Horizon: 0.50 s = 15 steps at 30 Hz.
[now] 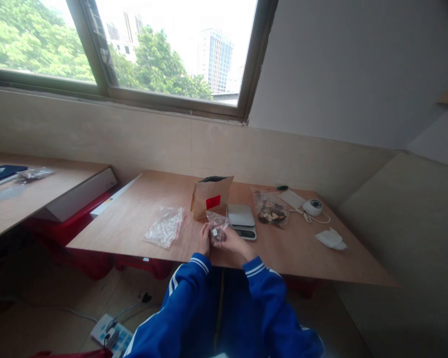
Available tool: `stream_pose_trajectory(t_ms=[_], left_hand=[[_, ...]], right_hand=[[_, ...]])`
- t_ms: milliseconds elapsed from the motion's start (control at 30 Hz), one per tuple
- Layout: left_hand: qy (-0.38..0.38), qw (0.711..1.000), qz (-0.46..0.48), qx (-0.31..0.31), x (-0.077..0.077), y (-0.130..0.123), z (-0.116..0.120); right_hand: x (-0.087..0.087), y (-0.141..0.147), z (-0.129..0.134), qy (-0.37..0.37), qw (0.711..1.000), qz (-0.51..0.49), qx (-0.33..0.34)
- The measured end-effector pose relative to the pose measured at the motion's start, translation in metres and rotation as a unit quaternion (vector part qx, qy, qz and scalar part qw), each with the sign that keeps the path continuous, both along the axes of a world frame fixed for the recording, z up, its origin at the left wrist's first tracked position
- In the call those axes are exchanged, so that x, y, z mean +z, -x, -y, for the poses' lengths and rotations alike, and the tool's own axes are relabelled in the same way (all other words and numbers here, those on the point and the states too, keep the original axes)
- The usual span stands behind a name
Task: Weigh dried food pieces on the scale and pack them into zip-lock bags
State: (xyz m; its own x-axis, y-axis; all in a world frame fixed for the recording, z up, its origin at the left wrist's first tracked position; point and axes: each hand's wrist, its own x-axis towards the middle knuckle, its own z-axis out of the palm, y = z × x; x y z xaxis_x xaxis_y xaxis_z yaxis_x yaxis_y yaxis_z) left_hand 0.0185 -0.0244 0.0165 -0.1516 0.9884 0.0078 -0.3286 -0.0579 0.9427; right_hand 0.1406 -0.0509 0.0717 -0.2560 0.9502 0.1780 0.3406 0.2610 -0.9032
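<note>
Holds the limp clear bag over the table, before the kraft pouch and near the scale, with left hand and right hand curled closed on its sides, probably to prevent slumping.

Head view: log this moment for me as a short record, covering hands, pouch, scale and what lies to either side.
Left hand: holding small clear zip bag
Right hand: on the same bag's other side
Kraft pouch: standing beyond the hands, top open, red label facing them
Digital scale: right of pouch
Left side: clear plastic bags
Right side: zip bag of dark pieces, round-headed white device, crumpled white tissue
</note>
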Motion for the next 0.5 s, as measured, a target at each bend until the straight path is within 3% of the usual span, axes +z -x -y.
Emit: stream_pose_trajectory(t_ms=[300, 500], left_hand=[[0.017, 0.999, -0.045, 0.023, -0.007, 0.000, -0.004], [0.012, 0.997, -0.068, 0.030, -0.003, 0.001, -0.001]], right_hand=[[-0.011, -0.011, -0.004, -0.005, 0.999, -0.012, -0.033], [-0.018, -0.010, -0.001, -0.006, 0.999, 0.013, -0.035]])
